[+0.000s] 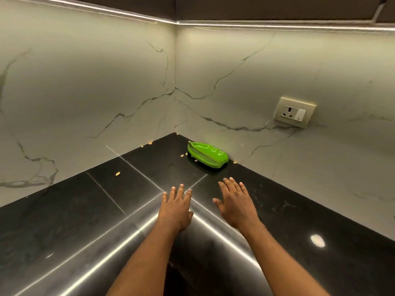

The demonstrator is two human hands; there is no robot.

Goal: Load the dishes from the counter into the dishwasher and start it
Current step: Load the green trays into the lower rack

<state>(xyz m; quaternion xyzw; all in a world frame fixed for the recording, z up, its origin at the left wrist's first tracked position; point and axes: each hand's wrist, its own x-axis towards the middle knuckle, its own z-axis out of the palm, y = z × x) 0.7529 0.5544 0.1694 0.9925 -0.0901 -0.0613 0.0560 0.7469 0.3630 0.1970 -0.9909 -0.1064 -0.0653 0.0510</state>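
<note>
A small stack of green leaf-shaped plates lies in the far corner of the black counter, close to the right wall. My left hand is stretched out over the counter with straight fingers, holding nothing. Beside it, my right hand reaches forward the same way, fingers spread and empty. Both hands are short of the plates, with the right one nearer. No dishwasher is in view.
Marble-patterned walls meet in a corner behind the counter. A wall socket with a switch sits on the right wall above the counter. Small crumbs are scattered on the counter near the corner and around the plates.
</note>
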